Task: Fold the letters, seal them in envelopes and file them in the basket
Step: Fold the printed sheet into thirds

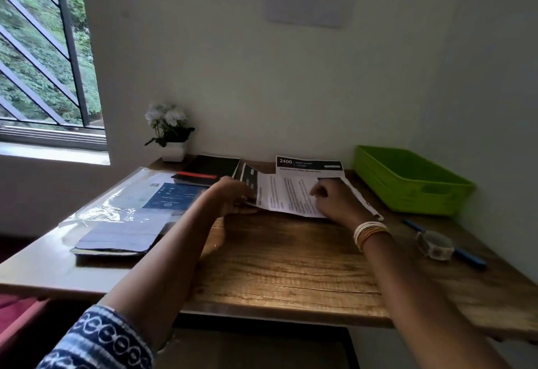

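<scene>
On a wooden desk [291, 258], the left hand [233, 195] grips the raised left edge of a white printed paper letter [291, 196], apparently to fold it over. The right hand [334, 201], fingers bent, steadies the sheet; whether it pinches or just presses is unclear. A green plastic basket [407, 196] waits to the right.

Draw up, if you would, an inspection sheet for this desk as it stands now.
Surface: wooden desk, pushed against the wall.
Job's things: letter part folded at mid-desk; second printed sheet behind it; green basket at the far right, nothing seen inside.
Clutter: black notebooks, clear plastic pack, grey-blue pad, tape roll, blue pen.
Hands: left hand grips the letter's raised left flap; right hand rests on the letter, its fingers too blurred to read.
Cables: nothing seen.
Surroundings: potted white flowers by the wall; barred window at left.
</scene>
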A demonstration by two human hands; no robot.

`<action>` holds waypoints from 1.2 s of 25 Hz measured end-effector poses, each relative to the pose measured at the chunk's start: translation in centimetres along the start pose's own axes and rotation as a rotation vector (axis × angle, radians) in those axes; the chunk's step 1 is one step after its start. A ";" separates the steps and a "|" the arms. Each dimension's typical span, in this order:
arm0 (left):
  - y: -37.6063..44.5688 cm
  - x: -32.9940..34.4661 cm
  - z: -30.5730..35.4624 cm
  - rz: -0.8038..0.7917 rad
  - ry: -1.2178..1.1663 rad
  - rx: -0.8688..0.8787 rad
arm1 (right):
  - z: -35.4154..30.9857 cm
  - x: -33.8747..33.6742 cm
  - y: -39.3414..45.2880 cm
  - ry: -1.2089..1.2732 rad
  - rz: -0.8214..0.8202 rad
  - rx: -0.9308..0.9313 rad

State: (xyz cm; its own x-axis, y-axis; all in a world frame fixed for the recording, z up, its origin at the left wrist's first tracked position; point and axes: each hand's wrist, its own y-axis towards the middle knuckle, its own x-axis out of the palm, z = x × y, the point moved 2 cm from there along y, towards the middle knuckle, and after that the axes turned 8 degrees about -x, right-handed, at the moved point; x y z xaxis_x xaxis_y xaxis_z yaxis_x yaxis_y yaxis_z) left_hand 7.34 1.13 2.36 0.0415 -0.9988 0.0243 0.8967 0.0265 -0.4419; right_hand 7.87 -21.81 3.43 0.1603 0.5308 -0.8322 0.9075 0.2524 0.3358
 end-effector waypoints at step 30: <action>-0.5 2.1 -0.3 -0.093 0.079 0.303 | -1.5 3.6 0.4 0.046 -0.227 -0.002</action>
State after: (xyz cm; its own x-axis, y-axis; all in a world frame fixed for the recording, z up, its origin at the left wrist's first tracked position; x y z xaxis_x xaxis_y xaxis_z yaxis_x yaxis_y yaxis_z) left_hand 6.88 -0.95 2.40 -0.0701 -0.9973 -0.0224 0.9860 -0.0659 -0.1535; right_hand 8.26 -18.63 1.26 -0.0659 0.4962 -0.8657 0.9173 0.3716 0.1432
